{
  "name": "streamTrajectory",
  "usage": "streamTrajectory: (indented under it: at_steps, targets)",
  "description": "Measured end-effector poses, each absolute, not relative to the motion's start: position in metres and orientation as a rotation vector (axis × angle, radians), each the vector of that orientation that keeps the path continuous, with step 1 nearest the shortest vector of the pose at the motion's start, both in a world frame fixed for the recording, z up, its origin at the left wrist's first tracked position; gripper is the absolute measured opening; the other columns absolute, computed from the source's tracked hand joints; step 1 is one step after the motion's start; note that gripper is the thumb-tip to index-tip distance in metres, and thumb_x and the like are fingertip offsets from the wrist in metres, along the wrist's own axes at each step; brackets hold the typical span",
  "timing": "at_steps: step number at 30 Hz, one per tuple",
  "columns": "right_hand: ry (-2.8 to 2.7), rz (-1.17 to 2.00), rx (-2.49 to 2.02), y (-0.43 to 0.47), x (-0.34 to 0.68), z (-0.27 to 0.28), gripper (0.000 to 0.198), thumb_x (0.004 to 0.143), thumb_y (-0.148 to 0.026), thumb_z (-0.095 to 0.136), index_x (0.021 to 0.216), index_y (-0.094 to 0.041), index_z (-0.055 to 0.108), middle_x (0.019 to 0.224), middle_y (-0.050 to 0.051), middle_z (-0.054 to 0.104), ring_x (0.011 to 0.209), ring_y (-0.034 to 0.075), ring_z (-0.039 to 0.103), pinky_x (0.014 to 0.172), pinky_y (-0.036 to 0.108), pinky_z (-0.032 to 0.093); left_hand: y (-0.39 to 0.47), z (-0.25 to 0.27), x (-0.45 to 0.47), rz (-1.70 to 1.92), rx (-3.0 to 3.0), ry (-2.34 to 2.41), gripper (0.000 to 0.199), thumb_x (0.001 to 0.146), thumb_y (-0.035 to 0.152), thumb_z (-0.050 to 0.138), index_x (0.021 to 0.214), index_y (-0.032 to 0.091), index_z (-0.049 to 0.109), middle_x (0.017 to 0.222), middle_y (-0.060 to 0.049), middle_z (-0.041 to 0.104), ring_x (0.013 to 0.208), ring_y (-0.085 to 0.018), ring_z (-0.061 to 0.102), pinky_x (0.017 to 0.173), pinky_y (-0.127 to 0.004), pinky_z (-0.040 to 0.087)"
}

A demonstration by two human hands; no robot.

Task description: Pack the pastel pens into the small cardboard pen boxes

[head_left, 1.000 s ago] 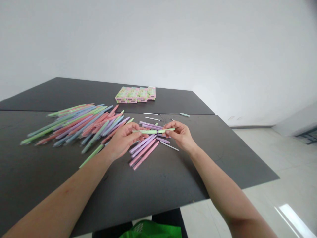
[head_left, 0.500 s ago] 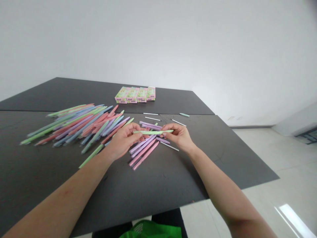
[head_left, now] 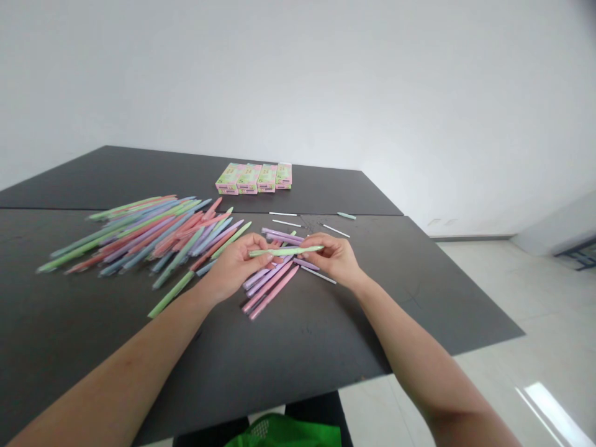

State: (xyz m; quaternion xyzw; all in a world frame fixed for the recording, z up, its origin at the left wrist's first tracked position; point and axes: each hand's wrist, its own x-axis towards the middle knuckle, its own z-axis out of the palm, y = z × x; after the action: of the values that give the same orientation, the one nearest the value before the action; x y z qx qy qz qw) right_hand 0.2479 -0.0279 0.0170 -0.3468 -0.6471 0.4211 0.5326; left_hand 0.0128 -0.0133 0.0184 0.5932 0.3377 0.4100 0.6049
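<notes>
A light-green pen (head_left: pixel 286 251) lies level between my two hands, above the table. My left hand (head_left: pixel 242 261) pinches its left end; my right hand (head_left: pixel 333 256) grips it near the pointed right end. Both hands are closed on it. Below are several purple pens (head_left: pixel 270 278) and pink pens (head_left: pixel 274 293), partly covered by the fingers. To the left of my left hand spreads a big pile of pens (head_left: pixel 153 233) in green, blue, red and purple. A thin white refill (head_left: pixel 319 275) rests beside my right hand.
Several pink-and-green boxes (head_left: pixel 254 179) stand in a row on the far table. More thin white refills (head_left: pixel 336 230) and a short green pen part (head_left: pixel 346 215) lie behind my right hand. The dark table (head_left: pixel 419 310) ends at the right above a tiled floor.
The green pen and both hands have shifted very slightly to the left, and the pen's right end is tilted up a little more. The other things lie as before.
</notes>
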Motion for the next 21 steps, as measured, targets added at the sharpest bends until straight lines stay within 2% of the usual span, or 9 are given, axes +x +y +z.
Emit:
streamTrajectory:
  at_steps: [3, 6, 9, 14, 17, 21]
  targets:
    - [-1.527, 1.006, -0.836, -0.029, 0.246, 0.016, 0.023, 0.07, -0.035, 0.082, 0.087, -0.02, 0.075, 0.089, 0.006, 0.068, 0.081, 0.017, 0.066, 0.077, 0.031, 0.056, -0.015, 0.021, 0.014, 0.886, 1.497, 0.841, 0.03, 0.08, 0.037, 0.07, 0.1, 0.015, 0.063, 0.09, -0.006, 0.074, 0.084, -0.018, 0.071, 0.076, -0.031, 0.056]
    - [-1.485, 1.08, -0.835, -0.029, 0.244, 0.015, 0.025, 0.071, -0.034, 0.082, 0.089, -0.019, 0.073, 0.086, 0.005, 0.069, 0.077, 0.017, 0.067, 0.075, 0.032, 0.057, -0.017, 0.026, 0.014, 0.841, 1.583, 0.873, 0.034, 0.082, 0.039, 0.067, 0.104, 0.013, 0.068, 0.087, -0.007, 0.073, 0.075, -0.016, 0.069, 0.07, -0.029, 0.056]
    - [-1.442, 1.141, -0.847, -0.03, 0.244, 0.014, 0.027, 0.069, -0.034, 0.083, 0.088, -0.018, 0.073, 0.083, 0.004, 0.071, 0.075, 0.016, 0.069, 0.074, 0.03, 0.058, -0.019, 0.029, 0.014, 0.817, 1.655, 0.885, 0.038, 0.084, 0.04, 0.064, 0.109, 0.012, 0.068, 0.078, -0.005, 0.072, 0.065, -0.013, 0.065, 0.064, -0.027, 0.055]
    - [-1.361, 1.217, -0.888, -0.03, 0.243, 0.014, 0.03, 0.065, -0.036, 0.085, 0.086, -0.017, 0.072, 0.08, 0.004, 0.073, 0.073, 0.016, 0.071, 0.074, 0.031, 0.06, -0.02, 0.029, 0.013, 0.826, 1.718, 0.884, 0.04, 0.085, 0.039, 0.062, 0.114, 0.011, 0.067, 0.078, -0.004, 0.072, 0.063, -0.013, 0.064, 0.064, -0.026, 0.053]
    - [-1.352, 1.223, -0.921, -0.03, 0.242, 0.016, 0.032, 0.066, -0.039, 0.084, 0.085, -0.016, 0.072, 0.072, 0.003, 0.073, 0.066, 0.016, 0.071, 0.066, 0.028, 0.059, -0.02, 0.027, 0.013, 0.842, 1.759, 0.899, 0.039, 0.086, 0.038, 0.061, 0.116, 0.012, 0.068, 0.077, -0.004, 0.073, 0.062, -0.013, 0.065, 0.064, -0.025, 0.053]
    - [-1.422, 1.215, -0.988, -0.032, 0.241, 0.019, 0.036, 0.072, -0.048, 0.077, 0.081, -0.014, 0.069, 0.057, 0.002, 0.068, 0.05, 0.013, 0.066, 0.048, 0.022, 0.052, -0.019, 0.024, 0.012, 0.851, 1.792, 0.884, 0.038, 0.087, 0.037, 0.06, 0.114, 0.012, 0.068, 0.077, -0.005, 0.073, 0.063, -0.014, 0.066, 0.066, -0.027, 0.054]
